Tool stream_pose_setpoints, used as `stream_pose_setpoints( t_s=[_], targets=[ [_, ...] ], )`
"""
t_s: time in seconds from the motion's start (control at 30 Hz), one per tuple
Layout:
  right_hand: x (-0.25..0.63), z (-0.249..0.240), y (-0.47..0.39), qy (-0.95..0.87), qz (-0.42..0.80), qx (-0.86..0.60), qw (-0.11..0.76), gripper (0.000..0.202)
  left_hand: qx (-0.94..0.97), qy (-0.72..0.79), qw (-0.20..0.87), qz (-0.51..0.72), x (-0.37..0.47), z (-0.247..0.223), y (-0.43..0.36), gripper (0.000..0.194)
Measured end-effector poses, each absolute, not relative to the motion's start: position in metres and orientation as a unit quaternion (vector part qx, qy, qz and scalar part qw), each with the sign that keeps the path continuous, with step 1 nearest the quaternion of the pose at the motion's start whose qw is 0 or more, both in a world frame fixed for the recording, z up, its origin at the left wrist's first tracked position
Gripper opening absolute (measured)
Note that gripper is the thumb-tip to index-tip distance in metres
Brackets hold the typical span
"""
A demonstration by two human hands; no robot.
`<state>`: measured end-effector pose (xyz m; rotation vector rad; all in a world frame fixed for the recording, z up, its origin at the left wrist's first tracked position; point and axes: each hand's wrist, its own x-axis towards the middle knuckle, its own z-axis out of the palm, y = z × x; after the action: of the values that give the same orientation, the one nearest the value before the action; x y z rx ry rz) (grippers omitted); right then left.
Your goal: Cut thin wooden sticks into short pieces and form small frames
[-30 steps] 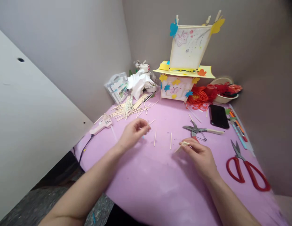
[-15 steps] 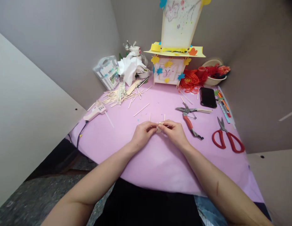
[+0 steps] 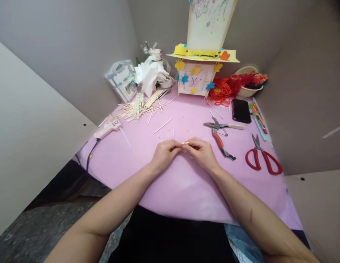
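Between my fingertips is a small bundle of short wooden sticks [image 3: 185, 144], pale and lined up side by side. My left hand [image 3: 167, 153] pinches its left end, with thumb and fingers closed. On the other side my right hand [image 3: 201, 152] grips the right end the same way. Fingers cover much of the bundle. Two thin sticks stand out just beyond the hands, one past the left fingers and another stick [image 3: 191, 134] past the right. A single loose stick [image 3: 163, 125] lies farther off to the left.
Pruning shears [image 3: 219, 140] and red-handled scissors [image 3: 261, 157] lie at the right, near a phone [image 3: 241, 111]. A glue gun [image 3: 108, 127] rests at the left by a pile of sticks [image 3: 131, 112]. A decorated paper-and-stick lantern [image 3: 195, 78] stands behind, beside red cord [image 3: 220, 93].
The bundle has tipped between my fingers, so its row of stick ends now shows more than its flat face. Both hands keep their hold. The whole view has shifted slightly.
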<state>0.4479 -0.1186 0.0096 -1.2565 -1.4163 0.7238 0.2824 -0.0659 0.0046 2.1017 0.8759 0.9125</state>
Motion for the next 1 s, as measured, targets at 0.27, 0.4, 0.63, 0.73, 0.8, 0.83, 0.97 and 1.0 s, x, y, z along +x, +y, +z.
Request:
stream_pose_setpoints(
  t_s=[0.27, 0.4, 0.63, 0.73, 0.8, 0.83, 0.97, 1.0],
  targets=[
    [0.448, 0.006, -0.119, -0.613, 0.290, -0.504, 0.534, 0.006, 0.822, 0.314, 0.335, 0.337, 0.282, 0.005, -0.065, 0.012],
    [0.447, 0.005, -0.118, -0.612, 0.290, -0.508, 0.532, 0.005, 0.822, 0.300, 0.339, 0.345, 0.282, 0.006, -0.064, 0.012],
    [0.447, 0.004, -0.118, -0.628, 0.279, -0.513, 0.515, 0.006, 0.821, 0.304, 0.344, 0.339, 0.285, 0.004, -0.067, 0.014],
    [0.447, 0.004, -0.120, -0.638, 0.270, -0.513, 0.507, 0.007, 0.839, 0.302, 0.335, 0.304, 0.283, 0.012, -0.070, 0.014],
    [0.447, 0.003, -0.120, -0.638, 0.270, -0.515, 0.505, 0.008, 0.854, 0.320, 0.320, 0.257, 0.273, 0.026, -0.061, 0.016],
    [0.447, 0.003, -0.120, -0.636, 0.271, -0.518, 0.503, 0.008, 0.859, 0.339, 0.306, 0.233, 0.264, 0.036, -0.052, 0.020],
    [0.445, 0.005, -0.122, -0.631, 0.276, -0.524, 0.500, 0.008, 0.856, 0.449, 0.193, 0.170, 0.210, 0.086, 0.018, 0.021],
    [0.444, 0.006, -0.123, -0.631, 0.276, -0.525, 0.500, 0.008, 0.847, 0.482, 0.154, 0.162, 0.195, 0.098, 0.041, 0.019]
  ],
)
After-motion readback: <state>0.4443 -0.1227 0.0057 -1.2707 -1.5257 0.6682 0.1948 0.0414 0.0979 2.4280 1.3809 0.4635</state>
